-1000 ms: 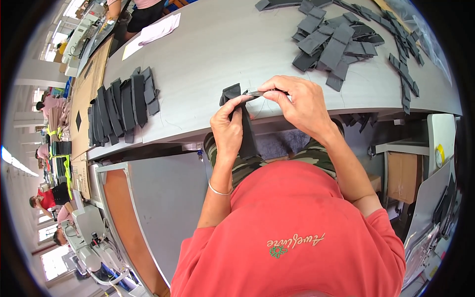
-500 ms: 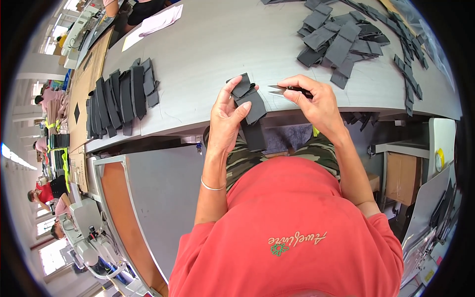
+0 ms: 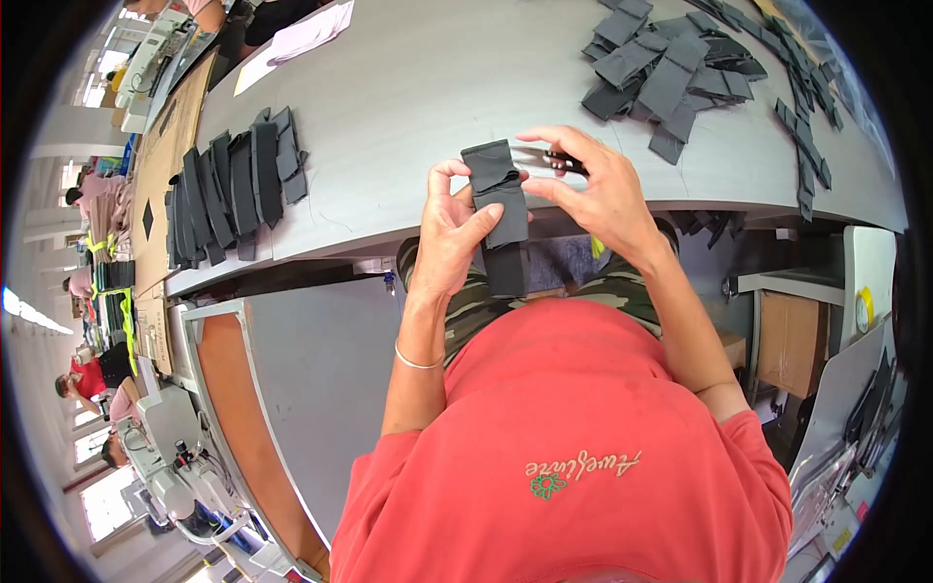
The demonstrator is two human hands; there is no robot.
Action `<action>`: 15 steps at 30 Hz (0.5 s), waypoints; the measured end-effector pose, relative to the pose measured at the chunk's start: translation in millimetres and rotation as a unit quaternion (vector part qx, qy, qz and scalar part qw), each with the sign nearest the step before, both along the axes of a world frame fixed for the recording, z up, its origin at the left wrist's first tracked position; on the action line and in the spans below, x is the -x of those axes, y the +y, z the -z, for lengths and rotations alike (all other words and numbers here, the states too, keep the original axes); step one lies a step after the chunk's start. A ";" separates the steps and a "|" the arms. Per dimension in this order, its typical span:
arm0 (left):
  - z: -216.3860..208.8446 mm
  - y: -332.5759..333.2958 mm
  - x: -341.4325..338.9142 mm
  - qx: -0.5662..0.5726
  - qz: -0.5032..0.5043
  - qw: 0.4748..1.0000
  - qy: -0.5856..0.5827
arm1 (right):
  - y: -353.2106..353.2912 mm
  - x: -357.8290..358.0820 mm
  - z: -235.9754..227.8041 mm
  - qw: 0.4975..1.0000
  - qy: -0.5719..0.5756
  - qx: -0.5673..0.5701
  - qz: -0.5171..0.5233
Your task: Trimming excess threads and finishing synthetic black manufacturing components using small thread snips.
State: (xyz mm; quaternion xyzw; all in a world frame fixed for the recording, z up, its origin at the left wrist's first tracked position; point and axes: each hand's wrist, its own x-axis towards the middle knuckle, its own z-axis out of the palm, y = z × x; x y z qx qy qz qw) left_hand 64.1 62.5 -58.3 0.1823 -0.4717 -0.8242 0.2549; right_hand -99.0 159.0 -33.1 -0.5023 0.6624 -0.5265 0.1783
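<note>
My left hand [image 3: 447, 233] is closed on a dark grey strip of folded fabric [image 3: 503, 225], thumb pressed on its front. The strip hangs upright over the table's front edge, its lower end above my lap. In my right hand [image 3: 612, 199] is a pair of black-handled thread snips [image 3: 566, 163], its blades pointing left at the strip's upper right edge. The blades are blurred, and whether they touch the cloth I cannot tell. My right thumb and a fingertip come close to the strip's right side.
A row of dark fabric strips [image 3: 233, 189] lies at the left of the grey table [image 3: 408, 97]. Loose similar strips form a pile [image 3: 671, 73] at the back right, with more along the right edge. White paper sheets [image 3: 306, 37] lie at the far left. Several people and sewing machines are beyond.
My right hand has brought the snips left and slightly up, against the strip's edge. In my left hand the strip's top has straightened from folded over to upright.
</note>
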 end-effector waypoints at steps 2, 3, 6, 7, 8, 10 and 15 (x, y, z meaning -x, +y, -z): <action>0.7 0.9 0.8 0.006 0.015 1.000 0.005 | -5.6 2.4 -2.0 0.998 0.056 -0.015 -0.025; 1.2 1.2 0.4 0.014 0.023 1.000 0.007 | -7.3 6.0 1.3 0.998 0.055 -0.017 -0.023; 6.7 -2.6 -2.3 0.036 0.046 0.998 0.000 | -11.9 13.4 9.2 0.991 0.036 -0.094 -0.084; 7.0 -3.1 -3.0 0.050 0.061 0.997 -0.010 | -14.4 11.6 6.7 0.993 0.013 -0.096 -0.071; 6.6 -1.7 -2.3 0.049 0.061 0.997 -0.010 | -16.9 10.0 5.5 0.994 -0.009 -0.098 -0.058; 2.4 2.4 0.6 0.060 0.060 0.996 -0.016 | -22.3 9.8 7.4 0.997 -0.017 -0.071 -0.027; -7.0 5.4 4.1 0.100 0.090 0.989 -0.057 | -40.8 17.1 17.1 0.994 -0.085 0.016 0.072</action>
